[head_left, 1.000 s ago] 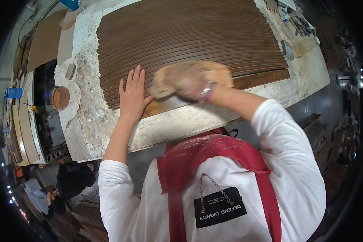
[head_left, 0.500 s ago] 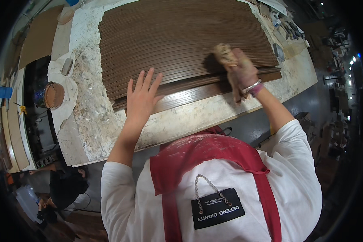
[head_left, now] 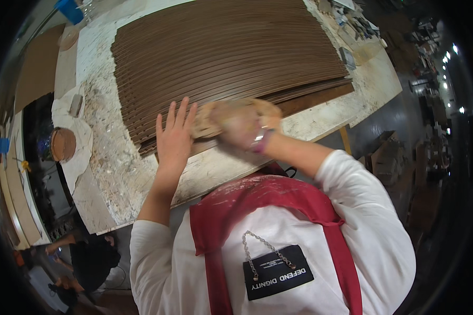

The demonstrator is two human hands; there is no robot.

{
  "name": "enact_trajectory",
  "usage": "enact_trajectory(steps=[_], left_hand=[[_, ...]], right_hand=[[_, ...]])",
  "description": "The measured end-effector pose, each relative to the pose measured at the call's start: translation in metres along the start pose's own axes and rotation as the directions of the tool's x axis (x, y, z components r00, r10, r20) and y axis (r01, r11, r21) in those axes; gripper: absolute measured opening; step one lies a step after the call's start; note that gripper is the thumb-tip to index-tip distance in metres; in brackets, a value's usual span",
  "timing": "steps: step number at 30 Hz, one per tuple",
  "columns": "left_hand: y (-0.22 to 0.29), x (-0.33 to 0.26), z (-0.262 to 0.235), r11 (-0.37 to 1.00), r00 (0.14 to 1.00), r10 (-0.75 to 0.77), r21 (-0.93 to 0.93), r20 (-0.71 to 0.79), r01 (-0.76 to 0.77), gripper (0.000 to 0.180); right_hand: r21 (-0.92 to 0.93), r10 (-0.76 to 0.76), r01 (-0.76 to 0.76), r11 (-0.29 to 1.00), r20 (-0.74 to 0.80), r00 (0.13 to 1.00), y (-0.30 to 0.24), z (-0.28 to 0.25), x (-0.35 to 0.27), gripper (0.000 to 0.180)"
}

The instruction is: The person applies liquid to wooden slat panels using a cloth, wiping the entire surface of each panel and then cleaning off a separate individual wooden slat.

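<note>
Long dark-brown wooden slats (head_left: 215, 52) lie side by side on the table, and the nearest slat sits a little apart along the near edge. My left hand (head_left: 174, 137) is spread flat over the near left end of the slats, fingers pointing away from me. Just to its right, my right hand (head_left: 239, 125) presses a crumpled tan rag (head_left: 206, 122) onto the nearest slats. Motion blurs that hand, and the rag spreads out on both sides of it. Part of the nearest slat is hidden under the rag and my right forearm.
The worktable (head_left: 102, 173) is whitish and stained. On its left are a round brown pot (head_left: 63, 144) and a small grey block (head_left: 76, 105); a blue cup (head_left: 69, 10) is far left. Tools (head_left: 355, 23) and another grey block (head_left: 347, 58) lie right. A person (head_left: 94, 261) is at lower left.
My right hand has swept the rag leftward along the near slats, ending close to my left hand. My left hand stays flat on the slats. The whole view has shifted slightly.
</note>
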State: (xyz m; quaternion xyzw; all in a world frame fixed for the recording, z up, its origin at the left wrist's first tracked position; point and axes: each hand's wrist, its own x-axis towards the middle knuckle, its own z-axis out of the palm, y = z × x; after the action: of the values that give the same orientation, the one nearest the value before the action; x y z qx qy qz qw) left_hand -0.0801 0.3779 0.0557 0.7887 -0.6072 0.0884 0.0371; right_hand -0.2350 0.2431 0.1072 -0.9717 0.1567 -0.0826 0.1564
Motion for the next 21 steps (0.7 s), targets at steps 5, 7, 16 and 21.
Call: enact_trajectory(steps=[5,7,16,21], left_hand=[[0.001,-0.001,-0.010,0.992,0.996,-0.040,-0.115,0.076,0.048,0.074],[0.004,0.002,-0.011,0.993,0.998,-0.027,-0.115,0.064,0.034,0.076],[0.008,-0.001,-0.017,0.992,0.992,-0.045,-0.109,0.114,0.058,0.080],[0.012,0.004,-0.023,0.987,0.993,-0.085,-0.129,0.082,0.095,0.078]], right_hand=[[0.060,0.261,-0.260,0.964,-0.016,0.965,0.049,-0.031,-0.020,0.015],[0.082,0.264,-0.256,0.963,-0.112,0.958,0.077,-0.033,-0.030,0.014],[-0.012,0.145,-0.147,0.989,-0.085,0.986,0.076,-0.014,-0.039,0.020],[0.462,0.715,-0.573,0.677,-0.229,0.661,0.186,-0.071,-0.100,0.022]])
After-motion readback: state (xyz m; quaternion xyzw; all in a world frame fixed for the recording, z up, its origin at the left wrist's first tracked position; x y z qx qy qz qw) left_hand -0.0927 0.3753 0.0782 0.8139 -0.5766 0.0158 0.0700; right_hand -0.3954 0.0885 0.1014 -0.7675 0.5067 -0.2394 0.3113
